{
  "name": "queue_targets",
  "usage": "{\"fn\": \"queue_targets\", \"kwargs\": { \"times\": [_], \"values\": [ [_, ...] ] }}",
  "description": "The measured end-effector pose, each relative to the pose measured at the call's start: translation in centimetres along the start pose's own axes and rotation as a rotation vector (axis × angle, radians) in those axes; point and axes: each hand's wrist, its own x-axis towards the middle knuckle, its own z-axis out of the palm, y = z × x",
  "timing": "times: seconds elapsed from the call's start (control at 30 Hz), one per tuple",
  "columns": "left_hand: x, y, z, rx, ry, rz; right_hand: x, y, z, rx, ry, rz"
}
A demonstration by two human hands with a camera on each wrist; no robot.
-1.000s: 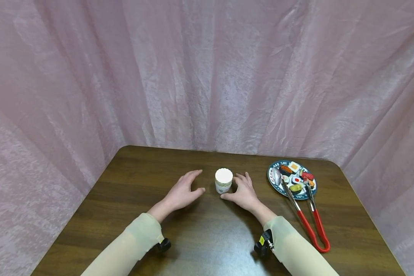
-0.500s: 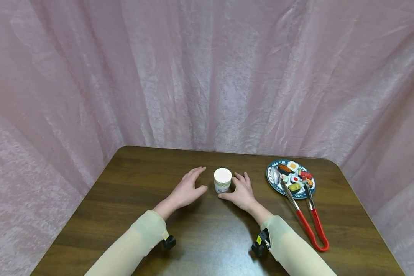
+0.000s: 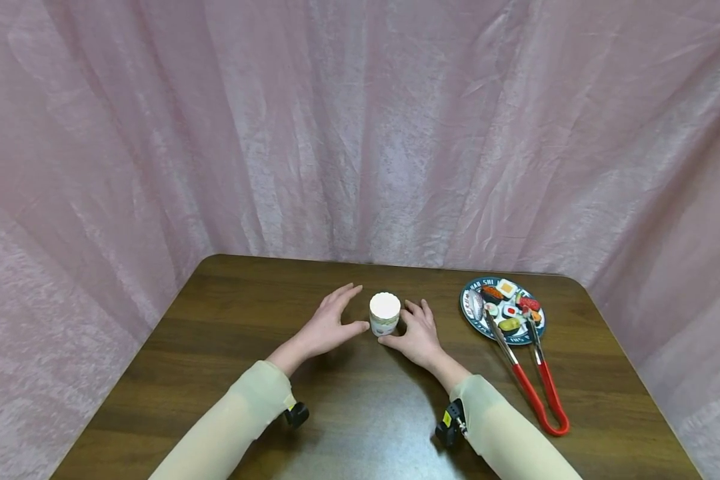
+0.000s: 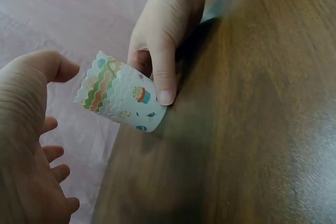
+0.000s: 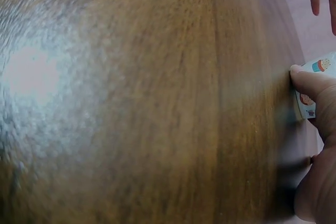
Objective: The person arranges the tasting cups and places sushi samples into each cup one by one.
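Note:
A stack of nested paper baking cups (image 3: 385,313) stands upright at the table's middle, white with scalloped rims and printed cupcakes. My right hand (image 3: 419,339) pinches the stack low down: the thumb lies across its near side, and the other fingers reach round behind. On the other side my left hand (image 3: 329,327) is spread, its thumb tip close beside the stack. In the left wrist view, the left hand (image 4: 23,124) has bent, parted fingers with nothing in them, near the rims of the baking cups (image 4: 123,98).
To the right lies a round plate (image 3: 521,341) with a dark patterned rim, bearing several toy sushi pieces (image 3: 509,325). Metal tongs (image 3: 537,402) with red handles lean on it, handle end towards the table's front. A pink curtain (image 3: 360,133) hangs behind the brown wooden table (image 3: 264,287).
My left hand has moved right and slightly forward, closing the gap to the baking cups. My right hand stays at the stack's base. The whole view has shifted slightly.

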Motion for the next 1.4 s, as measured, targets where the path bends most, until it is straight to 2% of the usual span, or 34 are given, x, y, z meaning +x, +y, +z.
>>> {"fn": "queue_targets", "kwargs": {
  "times": [0.23, 0.5, 1.07, 1.4],
  "values": [
    [0.8, 0.2, 0.3, -0.008, -0.018, 0.006, -0.2, 0.1, 0.0, -0.015, 0.002, -0.003],
    [1.6, 0.7, 1.0, -0.044, -0.043, -0.021, -0.3, 0.0, 0.1, -0.015, -0.008, 0.011],
    [2.5, 0.8, 2.3, -0.038, -0.013, -0.007, -0.5, 0.0, 0.3, -0.017, -0.008, -0.003],
    [2.8, 0.9, 2.4, -0.048, -0.007, -0.011, -0.3, -0.1, 0.1, -0.010, 0.000, -0.010]
  ]
}}
